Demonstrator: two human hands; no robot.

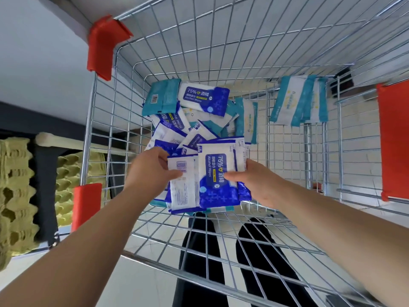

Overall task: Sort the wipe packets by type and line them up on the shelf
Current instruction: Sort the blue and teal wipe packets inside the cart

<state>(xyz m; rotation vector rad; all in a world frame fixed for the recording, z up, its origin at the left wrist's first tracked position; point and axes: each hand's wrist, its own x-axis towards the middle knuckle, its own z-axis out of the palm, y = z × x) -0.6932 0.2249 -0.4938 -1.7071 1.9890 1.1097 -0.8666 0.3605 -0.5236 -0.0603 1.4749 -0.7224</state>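
Both arms are reaching down into the wire cart (221, 63). The left hand (152, 171) is gripping a dark blue packet (184, 187) with its barcode side up, and its thumb is pressing on top. The right hand (256, 182) is gripping a second blue packet (218, 173) with "75%" facing up, and its thumb is lying across the front. The two packets are touching side by side between the hands, with more blue ones stacked under them. Just past the fingertips, a pile of packets (190, 120), dark blue and teal mixed, is lying in the cart. Farther past the right hand, some teal packets (298, 100) are standing against the wire. Out beyond the left hand, outside the cart, yellow-green egg trays (15, 196) are sitting in stacks.
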